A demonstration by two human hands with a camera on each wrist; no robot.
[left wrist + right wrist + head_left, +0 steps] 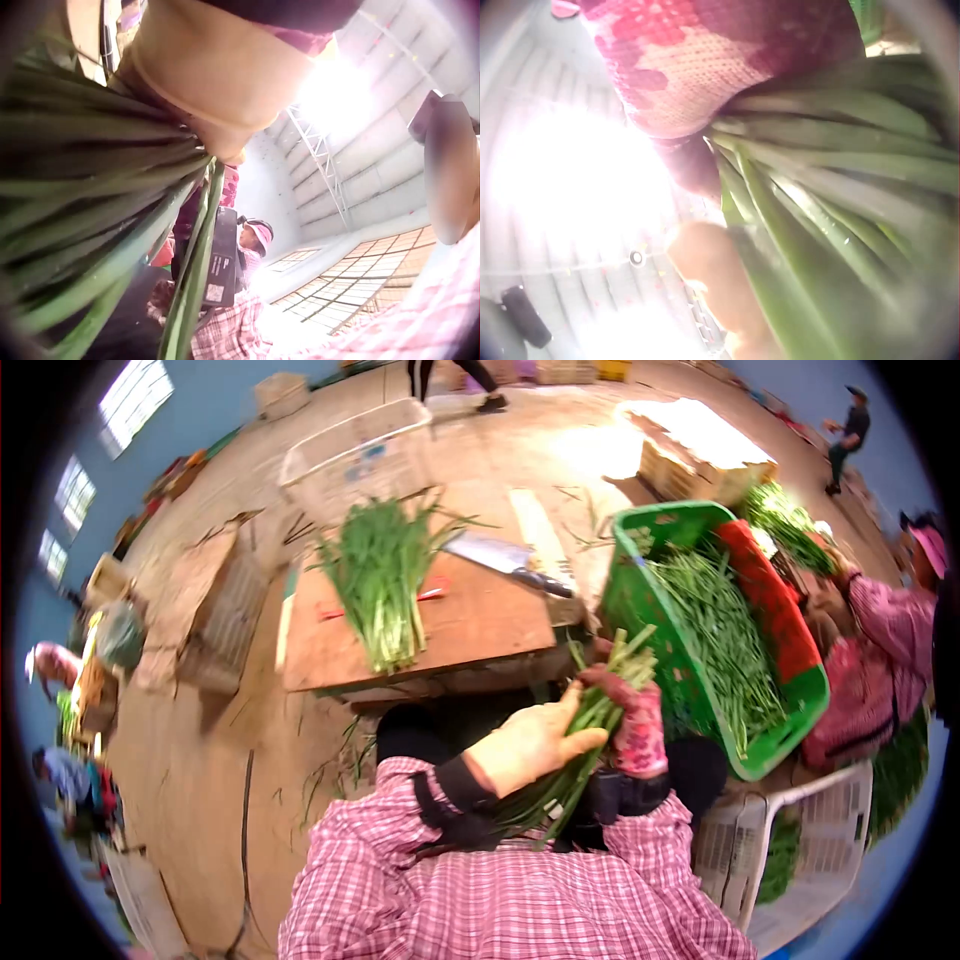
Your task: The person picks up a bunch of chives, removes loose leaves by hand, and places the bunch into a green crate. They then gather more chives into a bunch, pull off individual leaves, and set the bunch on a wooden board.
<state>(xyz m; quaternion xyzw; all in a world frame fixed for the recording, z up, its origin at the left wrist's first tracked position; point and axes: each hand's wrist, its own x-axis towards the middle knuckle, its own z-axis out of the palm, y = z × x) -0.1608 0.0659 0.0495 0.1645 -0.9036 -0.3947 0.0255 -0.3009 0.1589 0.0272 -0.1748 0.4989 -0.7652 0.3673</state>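
Over the lap, both hands hold one bunch of garlic chives (556, 792), pale cut ends up and right, green leaves trailing toward the body. My left hand (535, 745), in a pale yellow glove, grips the stalks from the left, its thumb lying across them. My right hand (637, 725), in a pink patterned glove, curls round the stalks nearer the cut ends. In the left wrist view, chives (90, 195) fan out beside the palm. Stalks (840, 172) spread below the pink glove in the right wrist view; the gripping fingers are partly hidden.
Ahead, a wooden board (480, 645) bears another chive bunch (375, 580) and a cleaver (490, 552) with a black handle. At right stands a green crate (625, 560) of loose chives, with a white crate (855, 810) below it. Another person (890, 610) sits beyond.
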